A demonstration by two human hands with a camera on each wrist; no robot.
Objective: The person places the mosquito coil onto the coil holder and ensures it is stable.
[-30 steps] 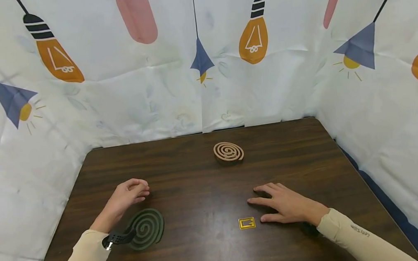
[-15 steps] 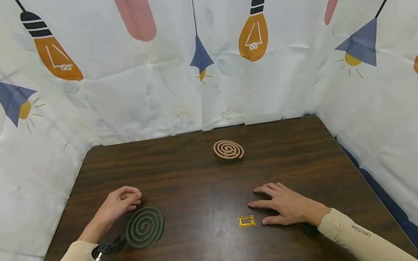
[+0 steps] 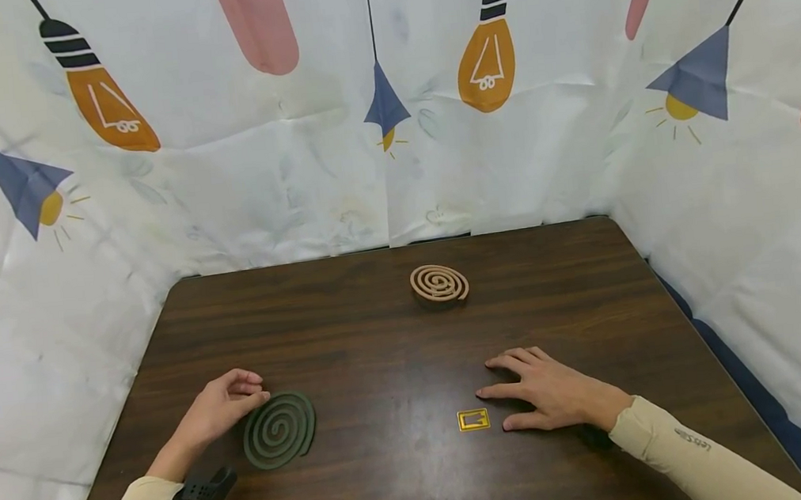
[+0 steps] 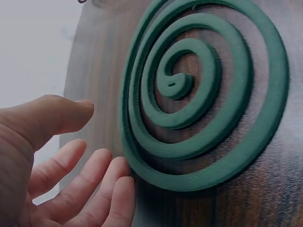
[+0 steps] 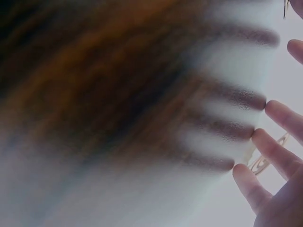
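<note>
A green mosquito coil (image 3: 279, 430) lies flat at the left of the dark wooden table. My left hand (image 3: 216, 413) is just beside its far left edge, thumb and fingers loosely bent and apart. Seen from the left wrist, the gap between thumb and fingers (image 4: 71, 189) holds nothing, and the fingertips are right at the coil's outer ring (image 4: 187, 182). My right hand (image 3: 552, 395) rests on the table at the right, fingers spread and fingertips down. A small yellow rectangular marker (image 3: 473, 420) lies just left of its thumb.
Toward the back of the table (image 3: 349, 318) is a tan spiral coil (image 3: 439, 284), with a dark shadow under it. White curtains (image 3: 337, 184) printed with lamps and bulbs surround the far and side edges. A black watch strap (image 3: 207, 488) hangs from my left wrist.
My left hand has drawn back toward me and left, from beyond the green coil to its edge. My right hand stays in place. The view has tilted slightly.
</note>
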